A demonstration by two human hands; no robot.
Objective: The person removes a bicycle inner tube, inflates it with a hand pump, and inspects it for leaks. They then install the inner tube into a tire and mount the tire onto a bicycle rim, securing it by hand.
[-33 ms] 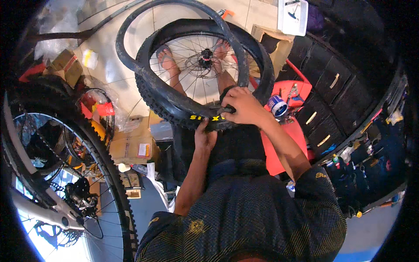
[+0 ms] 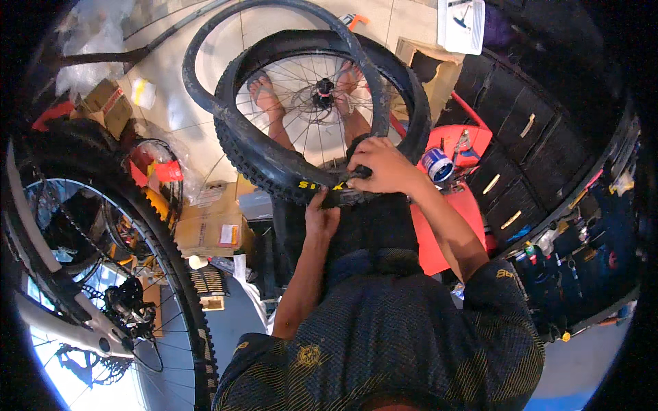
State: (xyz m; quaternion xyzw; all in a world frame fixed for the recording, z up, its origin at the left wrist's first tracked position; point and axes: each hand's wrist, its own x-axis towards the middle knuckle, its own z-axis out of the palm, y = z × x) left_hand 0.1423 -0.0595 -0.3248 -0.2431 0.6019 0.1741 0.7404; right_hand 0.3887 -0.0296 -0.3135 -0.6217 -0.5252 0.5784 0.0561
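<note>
A bicycle wheel (image 2: 323, 94) with thin spokes and a disc rotor lies tilted above my lap, its near edge against my thighs. Around its rim sits a knobby black tyre (image 2: 240, 154) with yellow lettering on the sidewall. A dusty black inner tube (image 2: 193, 65) loops over the wheel; its far part hangs beyond the tyre's left side, and its near part lies along the tyre. My left hand (image 2: 321, 218) grips the tyre's near edge, thumb on the sidewall. Closed around the inner tube at the near rim is my right hand (image 2: 384, 166), its fingertips partly hidden.
Right of the wheel, a blue-and-white tub (image 2: 436, 165) rests by a red stool (image 2: 445, 233). Black drawers (image 2: 514, 130) line the right. Another bicycle's wheel (image 2: 181, 274) stands at lower left, near cardboard boxes (image 2: 205, 233). An open carton (image 2: 439, 75) is beyond the tyre.
</note>
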